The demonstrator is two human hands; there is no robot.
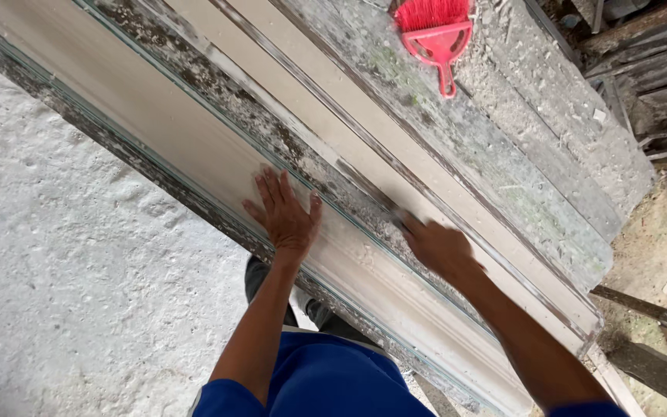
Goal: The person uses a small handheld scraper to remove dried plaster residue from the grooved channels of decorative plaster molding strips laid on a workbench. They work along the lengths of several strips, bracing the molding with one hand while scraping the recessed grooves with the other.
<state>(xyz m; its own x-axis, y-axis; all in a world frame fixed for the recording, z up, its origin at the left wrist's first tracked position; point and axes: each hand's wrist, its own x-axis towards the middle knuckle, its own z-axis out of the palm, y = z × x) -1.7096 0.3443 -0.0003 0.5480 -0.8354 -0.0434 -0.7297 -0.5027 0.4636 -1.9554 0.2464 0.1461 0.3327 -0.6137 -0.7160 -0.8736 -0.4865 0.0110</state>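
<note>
Your left hand (286, 218) lies flat on the moulding (194, 135), right hand (435, 245) beside it, brush (435, 31) well beyond.

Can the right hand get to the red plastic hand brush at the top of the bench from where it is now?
Probably yes. The right hand works on the long moulding, and the red plastic hand brush lies further up the plaster-crusted bench with nothing between them; it looks like a long stretch, though.
</note>
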